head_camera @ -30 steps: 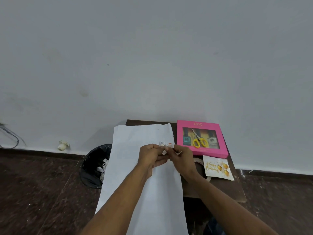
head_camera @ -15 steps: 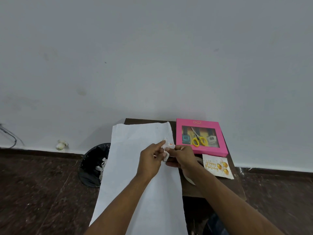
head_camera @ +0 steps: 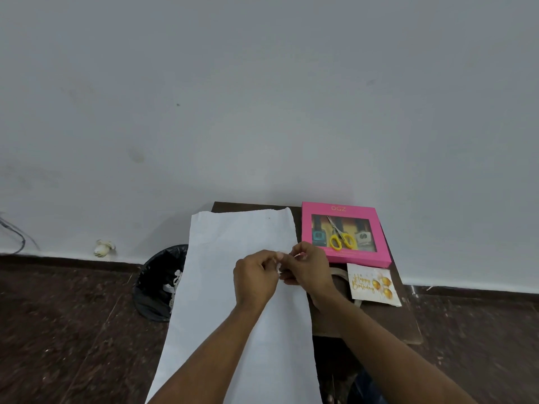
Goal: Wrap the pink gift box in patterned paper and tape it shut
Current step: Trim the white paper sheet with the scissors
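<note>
Pink gift box [head_camera: 344, 231] lies unwrapped at table's [head_camera: 388, 325] far right, beside paper sheet [head_camera: 242, 287]. Left hand [head_camera: 255, 282] and right hand [head_camera: 309, 266] pinch a small white scrap [head_camera: 279, 262] together. Judged: preparation step; next, box onto paper.

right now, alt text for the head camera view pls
Two hands, the left hand and the right hand, meet over a long white paper sheet and pinch a small crumpled scrap between them. To the right on the dark table lie a pink gift box, yellow-handled scissors on it, and a birthday card.
</note>
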A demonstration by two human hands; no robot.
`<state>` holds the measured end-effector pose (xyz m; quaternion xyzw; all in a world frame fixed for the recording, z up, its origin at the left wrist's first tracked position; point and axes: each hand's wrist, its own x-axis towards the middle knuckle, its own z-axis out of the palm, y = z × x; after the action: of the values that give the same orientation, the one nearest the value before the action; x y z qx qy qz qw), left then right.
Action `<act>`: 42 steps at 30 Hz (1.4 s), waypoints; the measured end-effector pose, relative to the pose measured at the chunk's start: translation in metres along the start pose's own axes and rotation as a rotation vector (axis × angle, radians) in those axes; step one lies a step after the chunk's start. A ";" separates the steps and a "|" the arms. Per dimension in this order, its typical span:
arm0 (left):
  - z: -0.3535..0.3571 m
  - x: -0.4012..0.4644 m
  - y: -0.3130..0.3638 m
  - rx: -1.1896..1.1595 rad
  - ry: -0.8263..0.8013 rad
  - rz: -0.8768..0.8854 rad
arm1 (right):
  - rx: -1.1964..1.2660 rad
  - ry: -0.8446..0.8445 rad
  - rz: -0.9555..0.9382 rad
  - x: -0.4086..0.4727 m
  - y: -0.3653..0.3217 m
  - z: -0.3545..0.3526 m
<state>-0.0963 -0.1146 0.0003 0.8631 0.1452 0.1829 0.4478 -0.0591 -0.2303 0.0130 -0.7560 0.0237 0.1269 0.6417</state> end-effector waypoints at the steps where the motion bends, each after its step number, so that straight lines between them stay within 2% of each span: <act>1: 0.001 0.002 0.001 -0.011 0.029 -0.033 | -0.096 0.055 -0.071 0.000 0.004 0.002; 3: -0.001 0.008 0.003 -0.016 0.054 -0.104 | -0.195 0.118 -0.180 0.001 0.009 0.001; 7: -0.009 0.020 0.002 -0.082 -0.022 -0.241 | -0.182 -0.024 -0.324 0.001 0.010 -0.001; 10: -0.010 0.022 0.001 -0.260 -0.023 -0.328 | -0.071 -0.091 -0.270 -0.002 0.007 0.004; 12: -0.012 0.022 0.003 -0.371 -0.037 -0.397 | -0.049 -0.067 -0.254 0.000 0.007 0.005; 16: -0.022 0.019 0.005 -0.544 -0.249 -0.411 | -0.119 0.026 -0.309 0.004 0.012 0.002; 21: -0.028 0.022 0.006 -0.505 -0.433 -0.386 | -0.079 0.042 -0.255 0.005 0.010 -0.004; 26: -0.024 0.018 0.006 -0.394 -0.355 -0.306 | 0.003 -0.016 -0.065 0.006 0.002 -0.007; 28: -0.018 0.015 0.003 -0.313 -0.317 -0.205 | 0.069 0.013 0.040 0.007 -0.003 -0.007; 32: -0.015 0.007 0.003 -0.200 -0.379 -0.065 | 0.200 0.114 0.172 0.008 -0.008 -0.007; 35: -0.014 0.008 0.003 -0.068 -0.313 -0.014 | 0.227 0.083 0.203 0.005 -0.011 -0.005; 38: -0.013 0.010 0.003 -0.039 -0.256 -0.051 | 0.154 0.023 0.168 0.003 -0.018 -0.004; 42: -0.021 0.016 0.002 -0.315 -0.199 -0.235 | 0.034 -0.093 0.081 0.005 -0.022 -0.007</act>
<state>-0.0915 -0.0938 0.0156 0.7733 0.1692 0.0638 0.6077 -0.0490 -0.2321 0.0345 -0.7366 0.0266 0.1873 0.6494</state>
